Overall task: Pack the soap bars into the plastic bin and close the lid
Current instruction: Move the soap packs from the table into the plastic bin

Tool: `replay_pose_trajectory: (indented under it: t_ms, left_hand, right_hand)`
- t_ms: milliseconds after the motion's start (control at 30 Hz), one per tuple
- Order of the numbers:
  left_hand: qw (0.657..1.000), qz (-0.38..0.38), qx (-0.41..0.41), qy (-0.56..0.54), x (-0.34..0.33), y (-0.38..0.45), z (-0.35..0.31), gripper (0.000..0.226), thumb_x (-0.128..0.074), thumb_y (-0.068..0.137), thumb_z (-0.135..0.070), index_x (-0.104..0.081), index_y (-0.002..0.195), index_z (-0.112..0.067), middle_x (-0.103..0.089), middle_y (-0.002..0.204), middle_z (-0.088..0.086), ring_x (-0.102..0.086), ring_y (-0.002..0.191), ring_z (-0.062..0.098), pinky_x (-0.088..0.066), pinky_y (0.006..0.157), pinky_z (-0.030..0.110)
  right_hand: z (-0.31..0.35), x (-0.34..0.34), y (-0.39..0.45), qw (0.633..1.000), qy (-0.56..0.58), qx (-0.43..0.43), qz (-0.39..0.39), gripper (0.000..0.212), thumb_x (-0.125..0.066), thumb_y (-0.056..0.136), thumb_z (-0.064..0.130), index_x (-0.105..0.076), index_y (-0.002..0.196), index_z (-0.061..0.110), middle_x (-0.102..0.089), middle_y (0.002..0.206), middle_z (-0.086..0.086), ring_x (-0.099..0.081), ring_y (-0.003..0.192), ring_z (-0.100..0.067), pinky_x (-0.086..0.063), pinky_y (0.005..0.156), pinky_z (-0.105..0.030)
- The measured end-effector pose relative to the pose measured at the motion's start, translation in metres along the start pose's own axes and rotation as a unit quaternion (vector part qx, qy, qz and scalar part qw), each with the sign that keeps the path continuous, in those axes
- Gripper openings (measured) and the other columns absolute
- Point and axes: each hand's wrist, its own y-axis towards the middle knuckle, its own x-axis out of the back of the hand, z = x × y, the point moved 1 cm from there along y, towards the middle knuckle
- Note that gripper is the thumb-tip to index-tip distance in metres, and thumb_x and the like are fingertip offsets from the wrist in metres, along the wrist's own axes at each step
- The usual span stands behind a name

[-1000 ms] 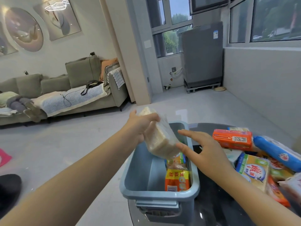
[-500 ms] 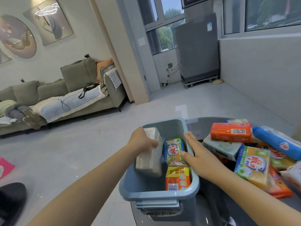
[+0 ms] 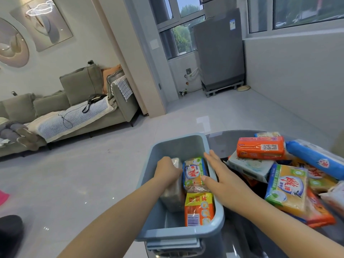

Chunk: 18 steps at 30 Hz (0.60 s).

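The light blue plastic bin (image 3: 178, 146) stands at the left edge of a dark glass table. My left hand (image 3: 167, 172) is inside it, shut on a pale clear-wrapped soap pack (image 3: 172, 194) that stands on end against the soaps in the bin. Beside it in the bin sit a green-and-yellow soap bar (image 3: 194, 174) and an orange-and-yellow soap bar (image 3: 199, 209). My right hand (image 3: 221, 175) lies flat on the bin's right rim, fingers spread, thumb touching the green-and-yellow bar. No lid is in view.
A pile of wrapped soaps lies on the table (image 3: 223, 140) right of the bin: an orange pack (image 3: 260, 147), a white pack (image 3: 249, 166), a green-and-yellow pack (image 3: 286, 189) and a blue roll (image 3: 314, 158). Bare floor and a sofa (image 3: 78, 112) are to the left.
My left hand has carried the pale soap pack from above the bin down into it. My right hand has settled from above the rim onto the rim.
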Motion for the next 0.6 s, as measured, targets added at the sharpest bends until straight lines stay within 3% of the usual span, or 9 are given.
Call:
replay_pose_trajectory:
  t_ms: [100, 233, 300, 433, 600]
  left_hand:
    - [0.999, -0.012, -0.007, -0.034, -0.006, 0.004, 0.001, 0.024, -0.063, 0.082, -0.019, -0.055, 0.098, -0.003, -0.063, 0.112, 0.015, -0.056, 0.088, 0.024, -0.039, 0.067, 0.027]
    - [0.996, -0.034, -0.024, -0.080, -0.009, -0.003, -0.001, 0.042, -0.062, 0.086, -0.019, -0.051, 0.124, -0.004, -0.056, 0.131, 0.013, -0.054, 0.117, 0.027, -0.034, 0.076, 0.020]
    - [0.996, -0.035, -0.027, -0.081, -0.009, -0.006, -0.001, 0.050, -0.061, 0.088, -0.021, -0.045, 0.132, -0.006, -0.052, 0.137, 0.012, -0.051, 0.123, 0.026, -0.032, 0.077, 0.019]
    - [0.997, -0.029, -0.040, -0.055, -0.005, -0.008, -0.005, 0.054, -0.057, 0.090, -0.028, -0.040, 0.137, -0.007, -0.047, 0.139, 0.014, -0.050, 0.122, 0.028, -0.038, 0.084, 0.025]
    - [0.986, -0.052, -0.067, -0.145, 0.008, -0.022, -0.016, 0.049, -0.051, 0.093, -0.033, -0.041, 0.137, -0.013, -0.046, 0.142, 0.008, -0.046, 0.127, 0.022, -0.035, 0.085, 0.023]
  right_hand:
    - [0.000, -0.001, 0.000, 1.000, 0.006, 0.000, 0.000, 0.066, -0.047, 0.093, 0.026, -0.008, 0.146, 0.034, 0.005, 0.155, 0.019, -0.013, 0.140, -0.005, -0.028, 0.106, -0.025]
    - [0.000, 0.000, 0.000, 1.000, 0.010, -0.001, 0.000, 0.066, -0.047, 0.093, 0.024, -0.009, 0.146, 0.033, 0.004, 0.155, 0.019, -0.014, 0.140, -0.005, -0.030, 0.106, -0.026]
    - [0.001, 0.001, -0.001, 1.000, 0.008, 0.000, 0.000, 0.066, -0.047, 0.093, 0.023, -0.009, 0.146, 0.033, 0.004, 0.156, 0.018, -0.013, 0.140, -0.005, -0.029, 0.107, -0.027]
    - [0.002, 0.003, -0.002, 1.000, 0.009, 0.001, 0.002, 0.066, -0.048, 0.093, 0.027, -0.010, 0.146, 0.034, 0.003, 0.155, 0.019, -0.017, 0.138, -0.004, -0.033, 0.101, -0.023]
    - [0.000, 0.010, -0.008, 1.000, 0.012, 0.016, -0.007, 0.064, -0.051, 0.090, 0.039, -0.019, 0.144, 0.037, -0.009, 0.153, 0.022, -0.022, 0.134, 0.001, -0.036, 0.105, -0.027]
